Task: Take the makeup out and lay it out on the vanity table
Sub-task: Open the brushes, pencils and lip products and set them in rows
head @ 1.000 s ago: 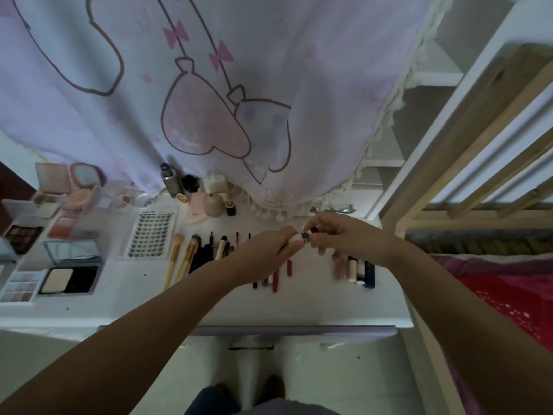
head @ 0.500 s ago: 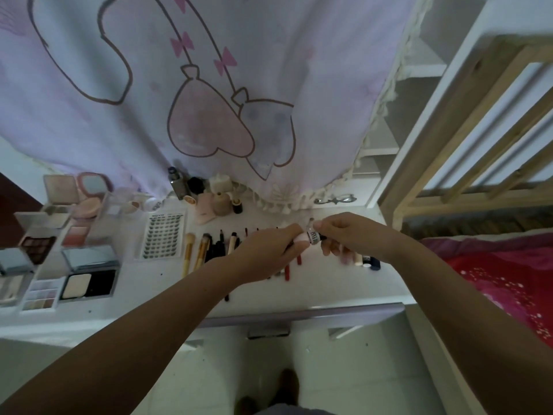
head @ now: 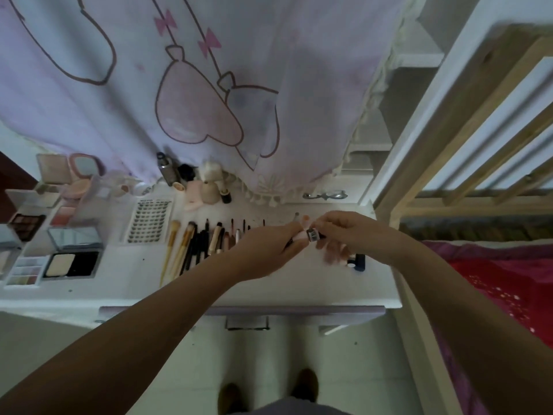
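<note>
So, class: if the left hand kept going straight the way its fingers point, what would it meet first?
The left hand points right, at the small tube it already pinches; just beyond that it would meet the right hand, which grips the tube's other end. Nothing else shows between them.

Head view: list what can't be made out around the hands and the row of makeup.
- Small tube: pinched between the left hand and right hand; fingers cover both ends, the label is too small to read, so the product cannot be told.
- Pencils in the row: the left hand hides their near ends.
- Dark blue item: partly behind the right hand's blurred fingers.
- Palettes: cut off by the left edge.
</note>
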The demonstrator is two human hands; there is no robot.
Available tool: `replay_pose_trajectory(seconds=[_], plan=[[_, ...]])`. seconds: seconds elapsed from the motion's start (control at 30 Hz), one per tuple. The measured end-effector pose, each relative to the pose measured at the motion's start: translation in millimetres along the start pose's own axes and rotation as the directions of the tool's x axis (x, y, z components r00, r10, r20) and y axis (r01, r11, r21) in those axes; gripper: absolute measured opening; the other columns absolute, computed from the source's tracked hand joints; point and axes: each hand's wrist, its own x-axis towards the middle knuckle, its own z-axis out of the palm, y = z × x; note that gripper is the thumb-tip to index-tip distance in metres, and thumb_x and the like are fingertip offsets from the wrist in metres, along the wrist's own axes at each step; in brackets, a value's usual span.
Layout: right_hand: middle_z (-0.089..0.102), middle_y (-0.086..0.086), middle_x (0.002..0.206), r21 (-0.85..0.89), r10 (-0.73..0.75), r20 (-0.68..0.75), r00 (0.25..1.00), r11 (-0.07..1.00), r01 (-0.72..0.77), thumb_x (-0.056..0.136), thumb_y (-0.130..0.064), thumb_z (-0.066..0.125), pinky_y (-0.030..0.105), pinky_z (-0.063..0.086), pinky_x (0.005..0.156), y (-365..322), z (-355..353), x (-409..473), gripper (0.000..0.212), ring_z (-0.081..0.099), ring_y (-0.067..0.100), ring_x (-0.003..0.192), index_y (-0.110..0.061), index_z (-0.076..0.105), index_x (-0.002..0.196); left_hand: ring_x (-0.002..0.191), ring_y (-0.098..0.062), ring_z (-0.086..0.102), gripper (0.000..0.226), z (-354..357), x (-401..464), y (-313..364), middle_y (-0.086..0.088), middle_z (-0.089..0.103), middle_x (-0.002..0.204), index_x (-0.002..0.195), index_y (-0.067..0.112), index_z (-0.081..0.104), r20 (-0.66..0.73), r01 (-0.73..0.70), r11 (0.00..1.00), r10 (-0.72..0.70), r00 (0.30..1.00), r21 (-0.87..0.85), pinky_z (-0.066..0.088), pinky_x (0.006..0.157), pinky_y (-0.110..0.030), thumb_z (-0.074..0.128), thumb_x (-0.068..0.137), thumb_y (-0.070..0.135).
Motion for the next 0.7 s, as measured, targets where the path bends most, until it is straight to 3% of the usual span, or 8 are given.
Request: replay_pose_trajectory(seconds=[0.07,0.13,0.23,0.33,0.43,0.53,0.63,0.7], plan=[[0.071,0.0,0.069,-0.042,0.024,-0.005,1.0,0.999,-0.024,0.096,-0.045,0.043,0.02,0.044,0.053,3.8,-13.2,-0.9,0.033,0.06,0.015,0.058,-0.02,0.061,0.086,0.056,-0.007,0.05,0.023,5.4,10.9,11.7,0.005,0.057,0.077,0.105,0.022,0.045,-0.023,0.008,1.0,-0.008,1.0,-0.003,0.04,0.055,-0.027,0.032,0.1,0.04],[0.063,-0.01,0.055,-0.102,0.0,0.01,1.0,0.995,0.001,0.097,-0.037,0.045,0.016,0.041,0.05,8.8,-27.4,-4.3,0.03,0.056,0.006,0.049,-0.013,0.06,0.085,0.058,-0.011,0.051,0.026,11.6,21.1,21.5,0.005,0.054,0.075,0.105,0.02,0.046,-0.052,0.006,1.0,-0.006,0.999,0.0,0.04,0.056,-0.03,0.032,0.099,0.041],[0.065,-0.012,0.07,-0.071,-0.022,0.083,0.996,0.997,0.028,0.096,-0.028,0.051,0.019,0.045,0.056,17.8,-44.9,-10.4,0.019,0.06,0.0,0.056,-0.012,0.061,0.1,0.059,-0.01,0.046,0.032,21.2,29.3,34.9,0.01,0.043,0.067,0.114,0.016,0.048,-0.087,0.013,1.0,-0.014,0.996,-0.01,0.033,0.055,-0.026,0.033,0.099,0.039],[0.069,-0.009,0.068,-0.128,0.049,0.129,0.99,0.991,-0.032,0.099,-0.037,0.041,0.019,0.044,0.056,22.6,-51.9,-12.1,0.03,0.058,-0.003,0.054,-0.015,0.061,0.093,0.055,-0.001,0.038,0.028,28.0,32.0,43.2,0.014,0.036,0.066,0.109,0.016,0.047,-0.094,0.037,0.999,-0.039,0.995,-0.019,0.028,0.053,-0.025,0.034,0.099,0.039],[0.067,-0.013,0.059,-0.219,0.036,0.139,0.99,0.976,-0.005,0.1,-0.03,0.042,0.019,0.042,0.054,28.2,-55.7,-8.4,0.028,0.049,-0.001,0.047,-0.014,0.061,0.086,0.053,0.0,0.038,0.019,33.8,32.1,45.9,0.013,0.038,0.064,0.098,0.021,0.043,-0.077,0.052,0.997,-0.057,0.995,-0.062,0.026,0.051,-0.024,0.035,0.099,0.038],[0.067,-0.013,0.066,-0.228,0.006,0.146,0.989,0.973,0.028,0.096,-0.024,0.052,0.021,0.044,0.059,37.8,-62.8,-5.7,0.018,0.053,0.0,0.057,-0.009,0.063,0.097,0.056,-0.006,0.044,0.019,41.8,27.5,40.6,0.01,0.045,0.066,0.092,0.023,0.044,-0.02,0.098,0.977,-0.104,0.994,-0.19,0.034,0.054,-0.026,0.035,0.099,0.039],[0.065,-0.001,0.082,-0.173,0.01,0.123,0.992,0.985,0.011,0.092,-0.02,0.058,0.024,0.046,0.063,51.2,-67.6,-2.2,0.016,0.056,0.008,0.072,-0.006,0.06,0.101,0.063,-0.011,0.046,0.028,51.0,20.1,25.3,0.005,0.048,0.071,0.091,0.013,0.052,0.022,0.136,0.944,-0.136,0.99,-0.3,0.037,0.062,-0.028,0.038,0.099,0.036],[0.063,0.003,0.085,-0.073,0.028,0.116,0.993,0.997,-0.02,0.092,-0.015,0.059,0.025,0.047,0.064,59.7,-67.6,1.5,0.014,0.057,0.011,0.074,-0.004,0.058,0.101,0.063,-0.013,0.042,0.033,56.4,13.6,15.5,-0.002,0.046,0.071,0.088,0.002,0.055,0.007,0.141,0.913,-0.149,0.989,-0.383,0.034,0.061,-0.021,0.04,0.099,0.029]])
